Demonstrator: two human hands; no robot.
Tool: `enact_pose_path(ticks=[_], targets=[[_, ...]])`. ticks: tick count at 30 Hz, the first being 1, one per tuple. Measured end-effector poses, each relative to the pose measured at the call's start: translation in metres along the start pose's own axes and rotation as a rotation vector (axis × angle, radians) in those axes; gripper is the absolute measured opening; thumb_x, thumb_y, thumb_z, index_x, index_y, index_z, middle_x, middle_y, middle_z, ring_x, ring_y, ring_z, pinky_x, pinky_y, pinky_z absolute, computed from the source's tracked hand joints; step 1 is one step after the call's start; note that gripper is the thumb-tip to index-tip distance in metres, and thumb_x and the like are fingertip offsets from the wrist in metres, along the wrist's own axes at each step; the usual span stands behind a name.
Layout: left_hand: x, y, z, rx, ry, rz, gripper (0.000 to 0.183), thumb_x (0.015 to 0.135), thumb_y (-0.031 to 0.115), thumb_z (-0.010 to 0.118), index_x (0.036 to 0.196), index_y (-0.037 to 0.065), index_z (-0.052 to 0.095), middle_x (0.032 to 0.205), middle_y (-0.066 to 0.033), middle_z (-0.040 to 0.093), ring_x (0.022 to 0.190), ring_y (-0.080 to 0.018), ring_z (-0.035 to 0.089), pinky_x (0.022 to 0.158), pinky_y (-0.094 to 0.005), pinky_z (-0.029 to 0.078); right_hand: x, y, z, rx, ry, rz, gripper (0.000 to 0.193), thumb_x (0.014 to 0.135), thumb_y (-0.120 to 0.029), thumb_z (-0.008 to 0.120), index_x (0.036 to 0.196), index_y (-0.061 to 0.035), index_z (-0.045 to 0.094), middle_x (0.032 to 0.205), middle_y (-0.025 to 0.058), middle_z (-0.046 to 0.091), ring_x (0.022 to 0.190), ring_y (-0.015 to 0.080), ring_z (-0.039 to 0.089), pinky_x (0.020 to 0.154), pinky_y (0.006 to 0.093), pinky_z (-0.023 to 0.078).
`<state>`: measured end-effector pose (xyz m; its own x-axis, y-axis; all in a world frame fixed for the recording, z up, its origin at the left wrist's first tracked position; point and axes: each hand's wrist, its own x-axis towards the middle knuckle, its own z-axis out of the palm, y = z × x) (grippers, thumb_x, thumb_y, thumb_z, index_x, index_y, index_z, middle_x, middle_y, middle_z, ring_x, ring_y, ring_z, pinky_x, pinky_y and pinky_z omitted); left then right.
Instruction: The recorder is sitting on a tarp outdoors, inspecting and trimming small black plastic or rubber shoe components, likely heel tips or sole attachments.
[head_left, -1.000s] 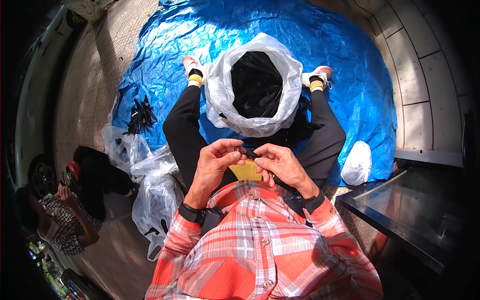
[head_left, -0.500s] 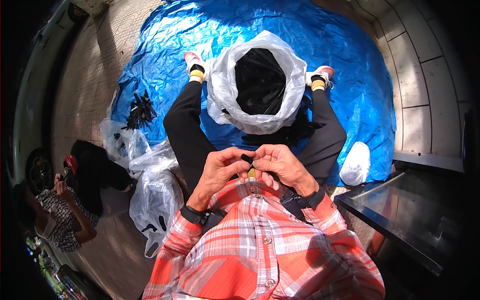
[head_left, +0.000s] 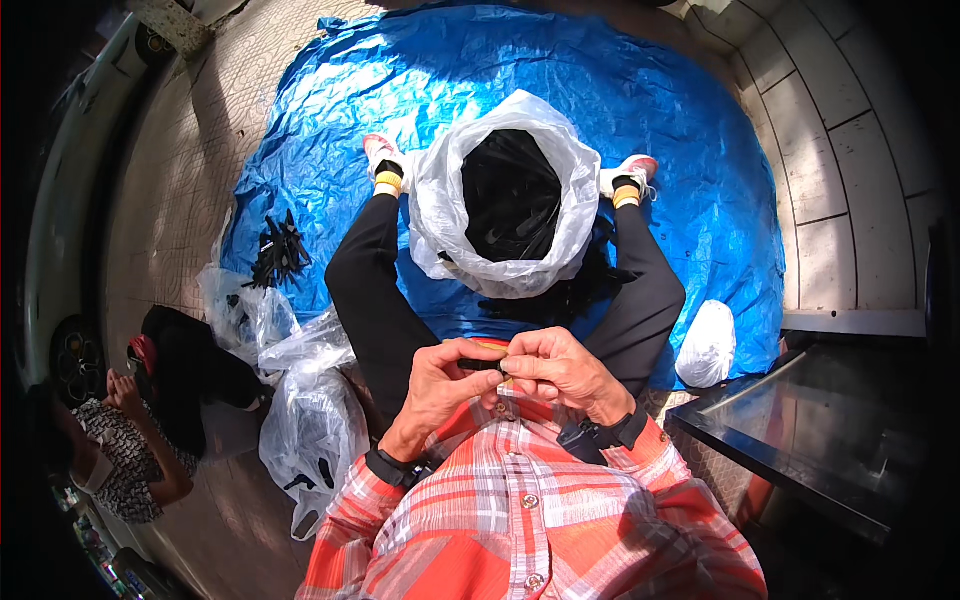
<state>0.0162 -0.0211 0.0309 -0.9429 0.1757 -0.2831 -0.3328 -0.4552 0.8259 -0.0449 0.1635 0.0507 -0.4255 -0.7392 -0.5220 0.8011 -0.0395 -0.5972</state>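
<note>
Both hands meet close in front of my plaid shirt. Pinched between their fingertips is a small black strip-like piece (head_left: 482,364), lying crosswise. My left hand (head_left: 445,385) closes on its left end with thumb and forefinger. My right hand (head_left: 560,372) grips its right end, other fingers curled. Its exact kind is too small to tell. Beyond the hands, between my legs, a white translucent plastic bag (head_left: 440,225) stands with its mouth wide, filled with similar black pieces (head_left: 510,195). More black pieces (head_left: 560,298) lie on the sheet at the bag's near side.
A blue tarp (head_left: 690,130) covers the ground. Black pieces (head_left: 280,250) form a small pile at left, near clear plastic bags (head_left: 315,420). A filled white bag (head_left: 707,345) lies at right, beside a dark glossy table (head_left: 800,420). Another person (head_left: 135,440) sits at far left.
My hands have shifted slightly lower in the view. The black piece, earlier tilted between the fingertips, now lies more level across them. The surroundings have slid a little as the view moved.
</note>
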Motion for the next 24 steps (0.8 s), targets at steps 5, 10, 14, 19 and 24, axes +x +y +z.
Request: enact_pose_path(ticks=[5, 10, 14, 19, 24], targets=[[-0.001, 0.007, -0.002, -0.044, 0.043, -0.099, 0.020, 0.074, -0.007, 0.064, 0.093, -0.006, 0.059, 0.087, -0.0165, 0.060, 0.060, -0.0185, 0.061, 0.051, -0.0277, 0.052, -0.008, -0.005, 0.008, -0.190, 0.068, -0.028, 0.018, 0.087, -0.018, 0.057, 0.087, -0.0004, 0.057, 0.063, -0.0006, 0.053, 0.047, 0.0008, 0.042, 0.041, 0.0151, 0.030], [-0.005, 0.007, 0.000, -0.132, 0.064, -0.075, 0.020, 0.074, -0.007, 0.065, 0.093, -0.005, 0.059, 0.084, -0.0162, 0.061, 0.060, -0.0193, 0.061, 0.051, -0.0293, 0.053, -0.005, -0.002, 0.012, -0.146, 0.063, -0.049, 0.017, 0.086, -0.017, 0.057, 0.087, 0.0001, 0.057, 0.062, -0.0023, 0.049, 0.047, 0.0007, 0.039, 0.041, 0.0158, 0.027], [-0.002, 0.006, 0.004, -0.058, 0.085, -0.047, 0.021, 0.073, -0.008, 0.065, 0.093, -0.005, 0.059, 0.081, -0.0162, 0.061, 0.058, -0.0209, 0.061, 0.050, -0.0294, 0.053, -0.004, -0.003, 0.012, -0.079, 0.086, -0.091, 0.012, 0.085, -0.012, 0.056, 0.082, -0.0005, 0.055, 0.059, -0.0040, 0.046, 0.045, -0.0002, 0.034, 0.039, 0.0161, 0.022], [-0.003, 0.003, 0.005, -0.125, 0.070, -0.047, 0.022, 0.077, -0.006, 0.063, 0.098, -0.007, 0.059, 0.088, -0.0176, 0.063, 0.065, -0.0169, 0.064, 0.057, -0.0256, 0.054, -0.003, -0.010, 0.017, -0.167, 0.109, -0.104, 0.011, 0.085, -0.011, 0.055, 0.084, -0.0003, 0.055, 0.065, 0.0014, 0.051, 0.050, 0.0059, 0.043, 0.044, 0.0201, 0.031], [0.014, -0.001, 0.004, 0.120, 0.239, -0.009, 0.022, 0.076, -0.001, 0.067, 0.097, -0.004, 0.061, 0.074, -0.0092, 0.064, 0.063, -0.0112, 0.062, 0.055, -0.0223, 0.051, 0.008, -0.003, 0.021, -1.392, 0.621, -0.954, 0.025, 0.075, -0.012, 0.066, 0.092, 0.0024, 0.054, 0.088, 0.0141, 0.052, 0.074, 0.0295, 0.053, 0.061, 0.0361, 0.044]])
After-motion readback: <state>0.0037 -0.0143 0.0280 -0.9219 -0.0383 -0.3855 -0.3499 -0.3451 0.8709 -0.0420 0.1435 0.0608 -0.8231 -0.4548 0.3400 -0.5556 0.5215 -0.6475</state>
